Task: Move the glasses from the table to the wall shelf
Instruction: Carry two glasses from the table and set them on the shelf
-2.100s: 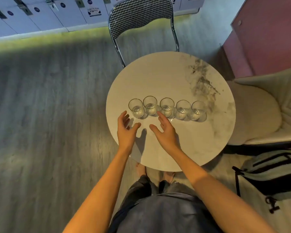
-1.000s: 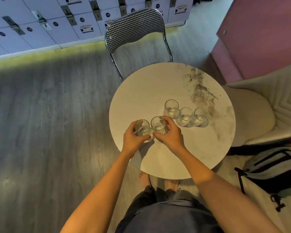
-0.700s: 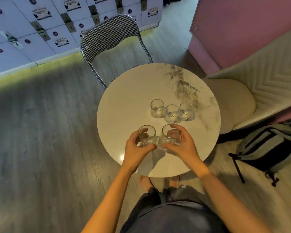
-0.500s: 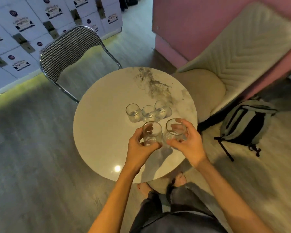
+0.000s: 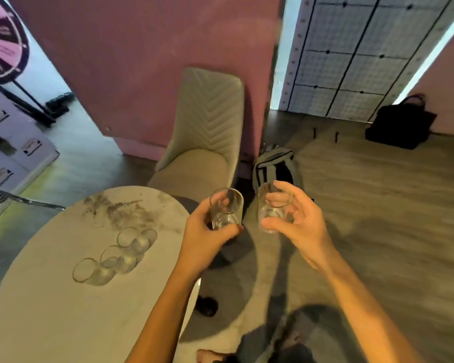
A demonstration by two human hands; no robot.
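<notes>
Head view: since half a second ago the view has been swung away from the table (image 5: 50, 310), which is now pushed to the lower left of the frame. Two glasses have been lifted clear of it and are carried over the floor at centre frame. The left hand (image 5: 207, 237) is wrapped around the left glass (image 5: 226, 209); the right hand (image 5: 296, 221) is curled around the right glass (image 5: 273, 208), thumb in front. Three remaining glasses (image 5: 116, 254) are left clustered on the table, so the carry is judged barely begun. No wall shelf can be seen. Open floor is offered at the right of the frame; the cream chair (image 5: 205, 142) and striped backpack (image 5: 273, 163) at upper centre are to be skirted.
</notes>
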